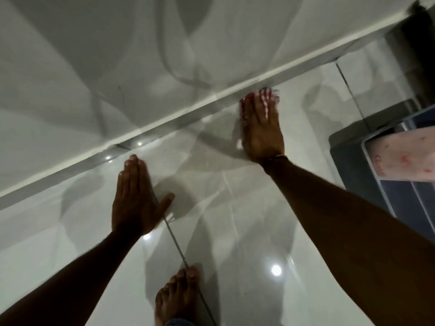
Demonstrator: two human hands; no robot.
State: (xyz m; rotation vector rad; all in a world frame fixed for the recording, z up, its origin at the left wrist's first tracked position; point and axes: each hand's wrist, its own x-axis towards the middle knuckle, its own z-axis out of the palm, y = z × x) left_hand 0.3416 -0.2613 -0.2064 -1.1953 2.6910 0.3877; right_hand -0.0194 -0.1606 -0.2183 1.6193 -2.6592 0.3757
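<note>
Head view: we look down at our two arms, stretched out over a shiny white floor (235, 231).
Left hand (134, 198): it lies flat on the floor, palm down, with the thumb out to the side.
Left grip: wide, with straight fingers, and it holds nothing.
Right hand (261, 132): it is farther out than the left hand, close to the bottom of the wall (94, 55).
Right grip: wide, with straight fingers that press down flat on a red thing (246, 100).
Red thing: it peeks out under the fingertips of the right hand, on the floor, right beside the white strip (164, 118) where floor and wall meet. It is blurry, so we cannot tell what it is.
Wrist band (277, 157): a thin band sits on the right wrist.
Floor line (174, 241): a dark line between two tiles runs under the left hand and down to our foot.
Foot (179, 295): bare, at the bottom edge, toes pointing toward the hands.
Blue box (348, 161): it stands at the right edge, well apart from the right hand.
Pink cloth (404, 156): it lies on top of the blue box and has red marks on it.
Light spot (276, 270): a bright round glow shines on the floor under the right arm.
</note>
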